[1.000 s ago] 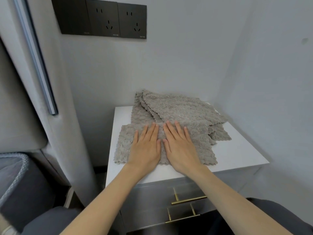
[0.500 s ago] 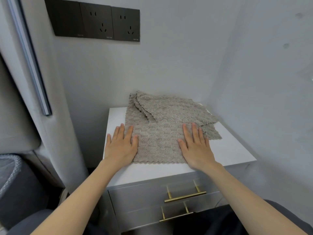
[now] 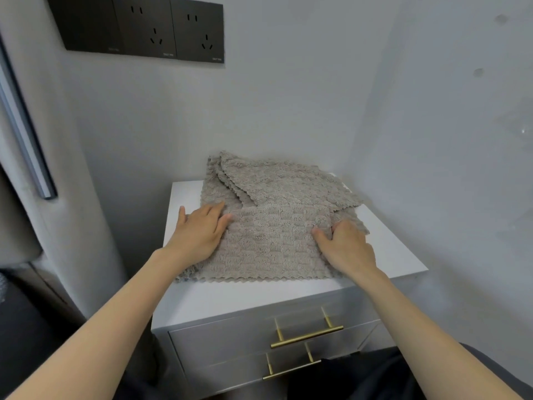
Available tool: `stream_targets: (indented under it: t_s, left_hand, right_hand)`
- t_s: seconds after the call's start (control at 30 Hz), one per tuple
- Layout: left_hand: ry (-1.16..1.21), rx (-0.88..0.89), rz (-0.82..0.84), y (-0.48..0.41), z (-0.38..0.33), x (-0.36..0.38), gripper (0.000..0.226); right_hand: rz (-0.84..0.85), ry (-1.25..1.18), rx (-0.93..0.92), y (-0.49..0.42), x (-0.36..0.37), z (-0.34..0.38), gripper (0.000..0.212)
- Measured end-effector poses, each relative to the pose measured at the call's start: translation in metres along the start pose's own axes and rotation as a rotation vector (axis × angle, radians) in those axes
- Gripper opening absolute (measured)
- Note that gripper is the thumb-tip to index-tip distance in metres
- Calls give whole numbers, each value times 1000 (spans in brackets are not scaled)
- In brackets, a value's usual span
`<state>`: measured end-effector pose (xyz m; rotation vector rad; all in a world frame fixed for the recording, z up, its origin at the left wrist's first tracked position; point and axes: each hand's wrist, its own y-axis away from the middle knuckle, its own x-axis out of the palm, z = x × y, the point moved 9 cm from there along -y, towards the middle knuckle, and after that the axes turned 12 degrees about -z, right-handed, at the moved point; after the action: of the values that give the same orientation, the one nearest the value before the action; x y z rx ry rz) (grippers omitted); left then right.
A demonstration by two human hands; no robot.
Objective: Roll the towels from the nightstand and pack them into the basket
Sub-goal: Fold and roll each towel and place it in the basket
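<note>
A grey-beige fluffy towel (image 3: 268, 246) lies spread flat on the front of the white nightstand (image 3: 389, 249). Behind it, several more towels of the same kind (image 3: 282, 183) sit in a loose overlapping pile against the wall. My left hand (image 3: 199, 235) rests flat on the towel's left edge, fingers straight and pointing at its far left corner, thumb out on the bare top. My right hand (image 3: 343, 246) is at the towel's far right corner, fingers curled and thumb on top, pinching the cloth there.
The nightstand stands in a corner, with walls close behind and to the right. Two grey drawers with brass handles (image 3: 307, 337) face me. A dark socket panel (image 3: 144, 27) hangs on the wall above. A padded grey headboard edge (image 3: 26, 134) rises at the left.
Both hands slid apart from the towel's middle to its left and right edges, then up to its far corners. The right fingers have curled onto the cloth.
</note>
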<state>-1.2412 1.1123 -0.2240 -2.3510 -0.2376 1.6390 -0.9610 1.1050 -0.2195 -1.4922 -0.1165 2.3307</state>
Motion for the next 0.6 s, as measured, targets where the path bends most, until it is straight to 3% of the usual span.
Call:
stream_targets:
  t_s: [0.17, 0.27, 0.47, 0.6]
  left_hand:
    - [-22, -18, 13, -14, 12, 0, 43]
    - [-9, 30, -30, -17, 12, -8, 36]
    - [70, 67, -112, -11, 6, -38, 36]
    - [140, 47, -158, 1, 6, -59, 42]
  right_hand:
    - [229, -242, 125, -5, 12, -3, 44]
    - [260, -389, 155, -7, 6, 3, 41]
    - [-46, -199, -56, -8, -35, 24, 11]
    - [-335, -289, -199, -2, -73, 51, 17]
